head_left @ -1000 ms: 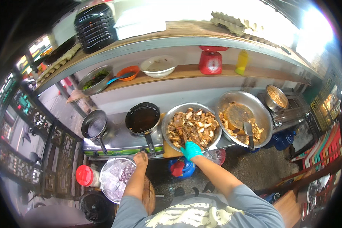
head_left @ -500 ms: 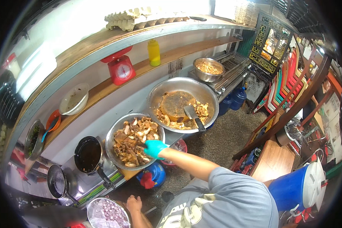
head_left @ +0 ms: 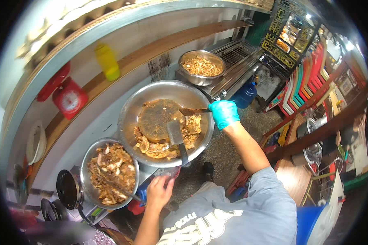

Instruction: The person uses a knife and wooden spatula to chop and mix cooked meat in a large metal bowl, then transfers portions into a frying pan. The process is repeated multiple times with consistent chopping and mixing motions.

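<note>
Purplish chopped pieces [head_left: 104, 238] are cut off by the lower edge and partly lost behind a blurred smudge. The bare left hand [head_left: 159, 191] reaches forward from a bent forearm, thumb and fingers parted; I cannot tell whether it touches the clear, pinkish plastic-looking thing [head_left: 172, 172] just beyond. To its left, a round silver metal bowl [head_left: 85, 175] holds brown chopped meat [head_left: 110, 167], with a long dark utensil lying across it. Next comes a wide, shallow silver metal basin [head_left: 167, 90] of brown pieces around a thick, round, stained chopping board [head_left: 156, 120]. A grey rectangular cleaver [head_left: 175, 131] covers part of the board, its dark handle over the rim. The right hand [head_left: 224, 114], in a teal glove, is at the end of an outstretched arm, closed around a flat dark-brown tool [head_left: 195, 111] angled over the basin; the glove hides its grip end. Farther off, a small silver bowl [head_left: 204, 81] holds light-brown pieces.
</note>
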A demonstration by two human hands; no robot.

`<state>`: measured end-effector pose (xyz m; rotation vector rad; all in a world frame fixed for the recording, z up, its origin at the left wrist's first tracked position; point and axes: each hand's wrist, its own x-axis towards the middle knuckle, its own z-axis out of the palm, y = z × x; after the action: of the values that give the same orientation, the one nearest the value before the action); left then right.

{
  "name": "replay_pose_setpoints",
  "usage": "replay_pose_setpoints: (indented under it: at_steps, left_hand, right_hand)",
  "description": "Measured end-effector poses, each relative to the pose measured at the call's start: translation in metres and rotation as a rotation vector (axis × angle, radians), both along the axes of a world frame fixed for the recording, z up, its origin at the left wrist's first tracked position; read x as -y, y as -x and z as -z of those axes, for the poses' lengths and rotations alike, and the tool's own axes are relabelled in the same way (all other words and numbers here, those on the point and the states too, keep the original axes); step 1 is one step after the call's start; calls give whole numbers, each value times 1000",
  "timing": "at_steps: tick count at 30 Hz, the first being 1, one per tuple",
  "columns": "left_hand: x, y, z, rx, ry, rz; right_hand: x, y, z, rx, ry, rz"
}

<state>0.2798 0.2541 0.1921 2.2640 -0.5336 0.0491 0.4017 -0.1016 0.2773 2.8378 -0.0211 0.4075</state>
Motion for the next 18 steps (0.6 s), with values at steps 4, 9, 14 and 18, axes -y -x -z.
replay_pose_setpoints:
  at_steps: [4, 9, 14, 18]
  left_hand:
    - [130, -80, 43, -223, -595, -96]
    - [130, -119, 32, -438, -765, -339]
    - [46, -117, -47, -83, -1132, -115]
    - [56, -123, -34, -256, -1253, 32]
  right_hand:
    - [46, -62, 19, -240, 73, -40]
    - [83, -125, 43, -468, 36, -280]
    - [96, -194, 78, -640, 22, -463]
    - [105, -222, 100, -887, -47, -481]
